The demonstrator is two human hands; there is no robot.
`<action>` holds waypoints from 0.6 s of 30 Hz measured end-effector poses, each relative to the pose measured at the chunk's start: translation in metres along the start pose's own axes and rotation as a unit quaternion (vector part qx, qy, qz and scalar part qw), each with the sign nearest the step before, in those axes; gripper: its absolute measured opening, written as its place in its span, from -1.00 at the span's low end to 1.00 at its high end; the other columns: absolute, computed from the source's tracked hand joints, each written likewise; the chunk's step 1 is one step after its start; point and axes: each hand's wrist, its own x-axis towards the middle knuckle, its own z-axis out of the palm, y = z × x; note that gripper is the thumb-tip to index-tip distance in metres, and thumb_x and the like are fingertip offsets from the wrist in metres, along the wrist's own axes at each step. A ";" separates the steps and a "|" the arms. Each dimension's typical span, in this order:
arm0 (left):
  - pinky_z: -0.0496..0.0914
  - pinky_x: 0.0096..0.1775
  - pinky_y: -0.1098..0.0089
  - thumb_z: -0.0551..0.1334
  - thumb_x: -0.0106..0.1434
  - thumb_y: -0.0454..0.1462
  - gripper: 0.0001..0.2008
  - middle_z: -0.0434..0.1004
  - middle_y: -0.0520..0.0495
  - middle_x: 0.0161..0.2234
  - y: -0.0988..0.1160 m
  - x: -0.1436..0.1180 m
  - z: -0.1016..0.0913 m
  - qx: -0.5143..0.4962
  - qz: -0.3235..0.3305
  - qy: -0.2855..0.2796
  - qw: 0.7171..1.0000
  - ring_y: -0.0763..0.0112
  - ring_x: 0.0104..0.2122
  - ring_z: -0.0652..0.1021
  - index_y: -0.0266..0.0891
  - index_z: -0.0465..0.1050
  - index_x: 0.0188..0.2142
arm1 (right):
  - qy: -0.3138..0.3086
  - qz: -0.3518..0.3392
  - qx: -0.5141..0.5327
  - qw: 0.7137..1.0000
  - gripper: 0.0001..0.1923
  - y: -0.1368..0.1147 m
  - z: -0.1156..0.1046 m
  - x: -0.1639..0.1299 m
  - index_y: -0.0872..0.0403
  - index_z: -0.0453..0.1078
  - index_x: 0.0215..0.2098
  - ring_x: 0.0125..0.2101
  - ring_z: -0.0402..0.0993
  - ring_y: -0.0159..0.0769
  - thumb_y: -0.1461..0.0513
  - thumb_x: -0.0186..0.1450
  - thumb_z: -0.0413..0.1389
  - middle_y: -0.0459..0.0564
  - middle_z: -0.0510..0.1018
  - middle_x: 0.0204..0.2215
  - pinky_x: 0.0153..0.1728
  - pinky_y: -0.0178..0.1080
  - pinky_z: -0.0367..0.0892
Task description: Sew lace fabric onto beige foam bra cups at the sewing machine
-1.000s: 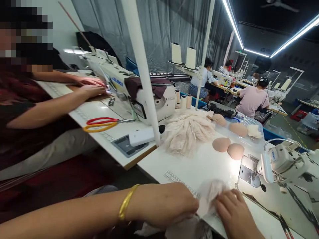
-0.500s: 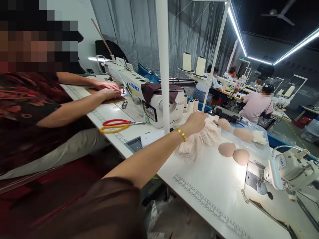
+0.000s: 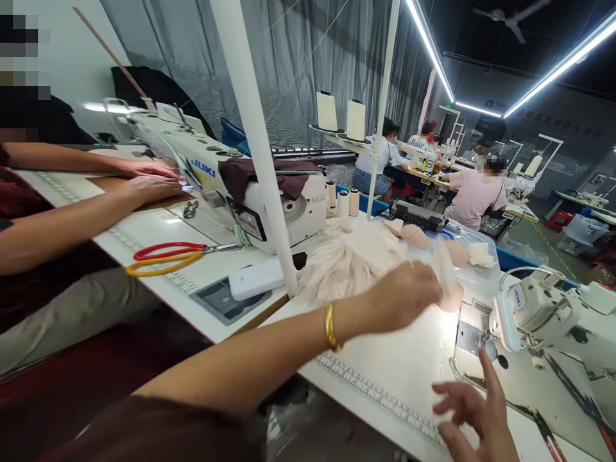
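— Left hand (image 3: 402, 296)? Grip clamped on a pale strip of fabric (image 3: 443, 269), pinched between thumb and fingertips, blurred, raised just above the counter (image 3: 385, 359). Gold bangle (image 3: 330, 326) on the wrist behind it.

— Right hand (image 3: 474, 414)? Nearer and lower than that grip, fingers spread apart, holding nothing, hovering over the counter's printed ruler edge.

— Just past the grip? A beige foam cup (image 3: 451, 298), partly hidden behind the strip; touching or not, cannot tell. More cups (image 3: 414, 235) farther off.

— Left of the grip? Heap of cream lace (image 3: 346, 260), lying near the knuckles. Beyond that, a white post (image 3: 255, 160), then a Juki sewing machine (image 3: 240, 192) and red-and-yellow scissors (image 3: 168, 256).

— Right of the grip? Second sewing machine (image 3: 548, 317), head lit by its lamp.

— Far left? A co-worker's hands (image 3: 149, 179) flat at the other machine.
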 end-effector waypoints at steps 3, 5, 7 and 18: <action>0.34 0.12 0.21 0.26 0.38 -0.10 -0.75 0.45 -0.23 0.04 0.044 -0.026 0.036 -0.227 0.024 -0.057 0.972 0.13 0.08 0.44 -0.18 0.43 -0.06 | 0.007 0.008 0.032 0.999 -0.75 -0.021 0.001 0.020 -0.04 0.45 0.02 -0.35 0.54 -0.22 0.07 0.43 0.12 0.01 0.60 -0.26 -0.35 -0.23 0.45; 0.38 0.09 0.17 0.41 0.15 0.10 -0.31 0.40 -0.26 0.10 0.054 -0.041 0.050 -0.396 -0.071 -0.124 0.907 0.04 0.10 0.43 -0.17 0.31 0.13 | 0.008 -0.023 0.040 0.999 -0.82 -0.035 -0.001 0.023 -0.03 0.48 -0.22 -0.36 0.50 -0.26 0.11 0.46 0.07 -0.05 0.56 -0.37 -0.31 -0.26 0.41; 0.46 -0.14 0.27 0.43 0.06 0.18 -0.25 0.53 -0.12 -0.14 0.050 -0.053 0.057 -0.537 -0.173 -0.275 0.779 0.16 -0.16 0.55 -0.18 0.34 0.08 | 0.036 -0.023 0.058 0.997 -0.78 -0.041 -0.007 0.021 -0.02 0.45 -0.29 -0.38 0.48 -0.30 0.11 0.47 0.06 -0.08 0.53 -0.42 -0.32 -0.29 0.39; 0.34 -0.26 0.41 0.19 0.36 0.12 -0.49 0.55 0.04 -0.51 0.031 -0.049 0.037 -0.565 -0.330 -0.308 0.690 0.37 -0.39 0.50 -0.23 0.42 0.03 | 0.145 0.069 -0.456 0.875 -0.41 0.067 -0.135 -0.058 0.01 0.46 -0.06 -0.20 0.44 0.07 -0.25 0.38 -0.06 0.19 0.52 -0.23 -0.13 0.15 0.39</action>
